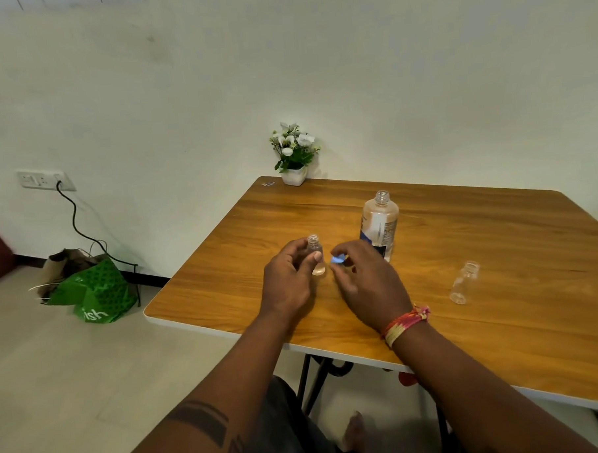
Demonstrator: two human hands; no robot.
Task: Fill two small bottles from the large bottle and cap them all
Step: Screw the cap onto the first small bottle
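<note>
I am looking down at the wooden table. The big bottle is standing open, far behind my hands. My left hand is holding a small bottle upright. My right hand is pinching a blue cap just beside it. Another small bottle is standing open, well to the right.

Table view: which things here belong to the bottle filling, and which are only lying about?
For the job: large bottle, small bottle in left hand, blue cap in right hand, second small bottle.
Lying about: flower pot, green bag.
</note>
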